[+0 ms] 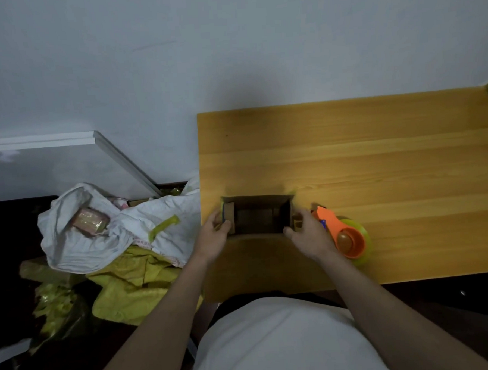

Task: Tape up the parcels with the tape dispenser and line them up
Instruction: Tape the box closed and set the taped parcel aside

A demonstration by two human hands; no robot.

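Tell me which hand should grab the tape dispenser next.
Probably the right hand: it rests at the open cardboard box's right end, with the orange tape dispenser lying right beside it. The left hand holds the far end.

Head view, dim overall; colours muted with a bluish-grey cast on the wall. Light is soft and diffuse, no hard glare. A broad, blurry shadow sits on the wall just above the far edge of the desk. The wood surface is the brightest zone, evenly lit. The floor at lower left is nearly black, detail lost. The open box has a dark interior. Wide-angle bending shows in the desk's edges. Slight softness throughout; fine texture is smeared.
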